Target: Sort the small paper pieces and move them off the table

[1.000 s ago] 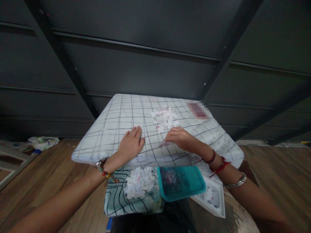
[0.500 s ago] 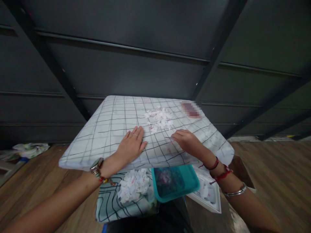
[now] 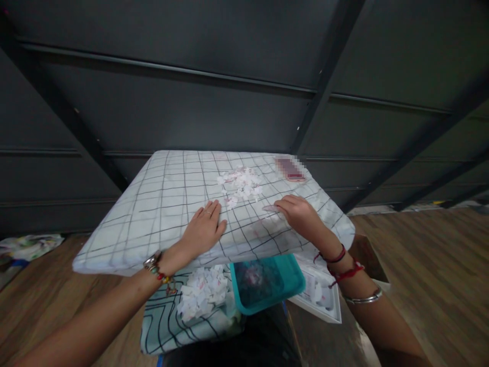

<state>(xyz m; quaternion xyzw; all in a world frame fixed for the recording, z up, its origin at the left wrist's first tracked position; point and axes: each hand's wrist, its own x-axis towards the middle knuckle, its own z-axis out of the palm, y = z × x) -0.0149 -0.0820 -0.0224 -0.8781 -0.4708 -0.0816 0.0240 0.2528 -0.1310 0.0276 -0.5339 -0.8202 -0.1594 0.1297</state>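
Observation:
My left hand (image 3: 205, 224) lies flat on the white checked cloth (image 3: 183, 191), fingers stretched out and nothing in it. Its fingertips are just left of a loose pile of small white paper pieces (image 3: 242, 184). On the right side, my right hand (image 3: 298, 216) is closed in a pinch above the cloth. A small, thin, whitish piece (image 3: 270, 208) sticks out leftward from its fingertips; it looks see-through, but its exact kind cannot be made out. The palm side of this hand is hidden.
A pixelated reddish flat object (image 3: 291, 169) lies at the back right. Below the front edge are a larger heap of paper pieces (image 3: 204, 293) on a green patterned cloth (image 3: 162, 326), a teal plastic tub (image 3: 294, 275) and a white box (image 3: 332, 311). A dark panelled wall (image 3: 214, 112) stands behind.
The view has shifted slightly, moving the table leftward in the picture. My right hand has moved right relative to the cloth, and the whitish piece shows more. My left hand stays flat.

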